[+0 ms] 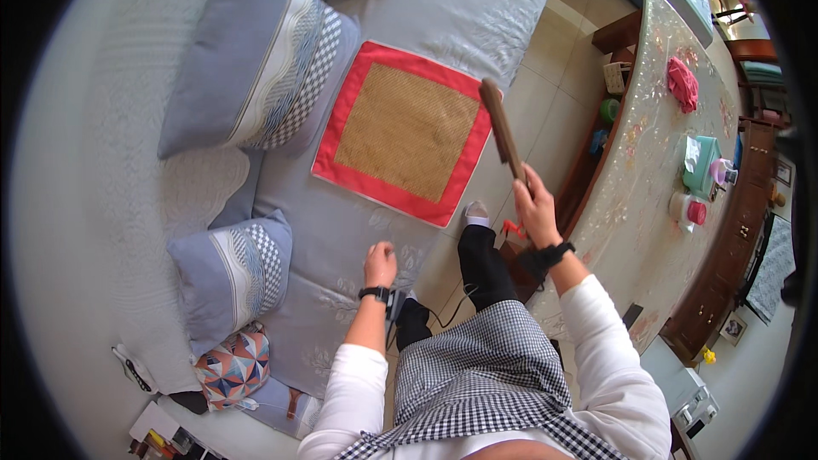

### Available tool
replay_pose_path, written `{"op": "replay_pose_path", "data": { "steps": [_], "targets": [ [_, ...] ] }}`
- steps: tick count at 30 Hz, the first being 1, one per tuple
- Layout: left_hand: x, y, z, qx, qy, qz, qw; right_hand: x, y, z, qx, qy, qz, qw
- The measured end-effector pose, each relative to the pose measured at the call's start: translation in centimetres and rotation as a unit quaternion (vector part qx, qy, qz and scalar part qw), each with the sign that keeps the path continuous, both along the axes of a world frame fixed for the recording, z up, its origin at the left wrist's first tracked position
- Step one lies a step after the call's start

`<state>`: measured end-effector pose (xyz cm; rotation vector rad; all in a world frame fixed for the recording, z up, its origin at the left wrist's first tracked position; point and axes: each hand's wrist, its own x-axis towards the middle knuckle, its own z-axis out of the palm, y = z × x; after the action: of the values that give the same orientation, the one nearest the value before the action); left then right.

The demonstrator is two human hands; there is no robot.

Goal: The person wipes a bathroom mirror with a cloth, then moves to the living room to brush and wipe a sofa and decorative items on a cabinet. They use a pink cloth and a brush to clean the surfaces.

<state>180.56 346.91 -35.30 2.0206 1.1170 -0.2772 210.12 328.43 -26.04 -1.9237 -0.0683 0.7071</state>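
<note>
My right hand (535,207) is wrapped around the handle of a long brown wooden brush (500,121). The brush points up and away, over the sofa's edge, with its head close to the border of a square mat (409,131). That mat has a woven tan centre and a wide red border. It lies flat on the grey-blue sofa seat (307,204). A red cord (511,229) hangs by the lower end of the handle. Curled fingers on my left hand (380,264) show nothing held; it hovers over the seat's near part.
Striped cushions (255,64) and a patterned pillow (233,367) lean along the sofa back. On the right, a coffee table (626,191) carries a pink cloth (682,84), a teal tissue box (701,166) and a red-lidded jar (689,211). A tiled floor strip (543,96) separates sofa and table.
</note>
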Motion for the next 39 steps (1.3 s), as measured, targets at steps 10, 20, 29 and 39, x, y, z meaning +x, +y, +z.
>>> {"op": "replay_pose_path", "data": {
  "steps": [10, 20, 29, 39],
  "targets": [
    [21.0, -0.3, -6.2, -0.087, 0.162, -0.116, 0.976, 17.3, 9.1, -5.3, 0.074, 0.094, 0.174, 0.977],
    [24.2, -0.7, -5.5, -0.053, 0.318, -0.08, 0.943, 29.6, -0.6, -8.6, 0.03, -0.012, -0.178, 0.983],
    [24.4, -1.2, -5.7, -0.041, 0.364, -0.088, 0.926, 21.6, 16.6, -7.9, 0.154, 0.006, 0.32, 0.935],
    [25.1, -0.7, -5.7, -0.108, 0.39, -0.075, 0.911, 31.6, 21.0, -11.6, 0.042, 0.007, 0.13, 0.991]
  ]
}}
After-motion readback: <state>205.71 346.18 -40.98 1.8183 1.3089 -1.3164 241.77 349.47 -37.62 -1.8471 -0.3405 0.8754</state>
